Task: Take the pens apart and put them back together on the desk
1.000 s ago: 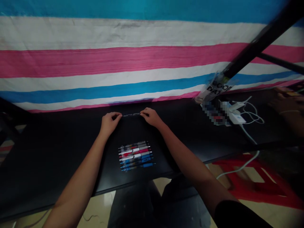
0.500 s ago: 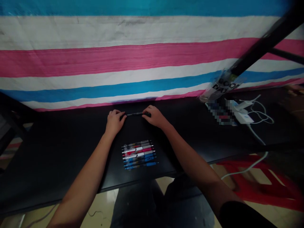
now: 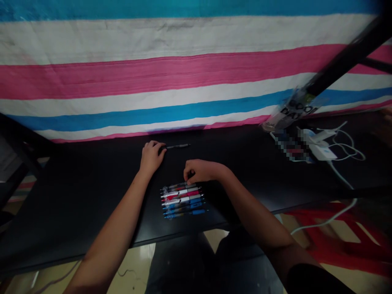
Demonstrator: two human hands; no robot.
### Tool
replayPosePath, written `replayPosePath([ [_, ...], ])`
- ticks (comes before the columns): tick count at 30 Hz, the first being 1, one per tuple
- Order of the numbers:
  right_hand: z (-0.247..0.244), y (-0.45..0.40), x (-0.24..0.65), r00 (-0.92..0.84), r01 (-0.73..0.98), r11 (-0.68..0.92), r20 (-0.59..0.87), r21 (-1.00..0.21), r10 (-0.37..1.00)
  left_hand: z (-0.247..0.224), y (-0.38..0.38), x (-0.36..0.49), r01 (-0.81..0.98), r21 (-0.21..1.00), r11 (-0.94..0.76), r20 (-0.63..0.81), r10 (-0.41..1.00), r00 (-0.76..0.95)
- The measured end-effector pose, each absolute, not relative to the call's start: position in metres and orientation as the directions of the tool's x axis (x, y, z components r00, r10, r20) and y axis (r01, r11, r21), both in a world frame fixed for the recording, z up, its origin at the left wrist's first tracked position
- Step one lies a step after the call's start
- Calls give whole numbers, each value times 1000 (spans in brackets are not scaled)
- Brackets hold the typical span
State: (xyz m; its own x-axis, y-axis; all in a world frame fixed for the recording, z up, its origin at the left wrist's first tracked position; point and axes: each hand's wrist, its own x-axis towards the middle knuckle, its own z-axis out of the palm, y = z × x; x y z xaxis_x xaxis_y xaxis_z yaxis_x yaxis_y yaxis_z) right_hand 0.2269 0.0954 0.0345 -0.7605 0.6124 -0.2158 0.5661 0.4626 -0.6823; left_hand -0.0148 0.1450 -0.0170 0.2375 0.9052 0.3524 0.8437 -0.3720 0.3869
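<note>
A dark grey pen (image 3: 180, 146) lies crosswise near the back of the black table. Its left end is pinched between the thumb and fingers of my left hand (image 3: 153, 154). Nearer to me is a row of several pens (image 3: 183, 200), side by side, in grey, white, red and blue. My right hand (image 3: 198, 170) is over the row's far edge, with its bent fingertips at the right part of the topmost grey pen (image 3: 174, 187). The fingers are closed on that pen, and the hand hides part of its grip.
A striped plastic sheet (image 3: 171, 73) hangs behind the black table (image 3: 92, 196). On the right are a clear bottle with lettering (image 3: 289, 110), a blurred-out phone-like item (image 3: 290, 147), and a white power strip (image 3: 323, 152) with cables. A red stool (image 3: 343, 237) stands below the right side.
My right hand has let go of the right end of the far pen and come nearer, down to the row of pens. My left hand stays at the far pen's left end.
</note>
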Motion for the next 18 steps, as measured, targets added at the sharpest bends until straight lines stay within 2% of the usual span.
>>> replayPosePath([
  [4,29,99,226,-710,554,383,-179,-739,681,-14,144,-13,805,449,-387,432,883,183],
  [7,20,107,225,-644,452,252,-118,-856,756,-6,140,-10,769,468,-435,532,834,149],
  [9,14,114,224,-570,372,181,-70,-910,818,1,135,-7,729,457,-509,563,801,206],
  [14,3,128,225,-408,325,189,43,-926,912,8,124,5,654,378,-655,401,752,523],
  [18,0,133,227,-366,362,193,52,-912,929,4,122,9,704,339,-624,295,781,550],
])
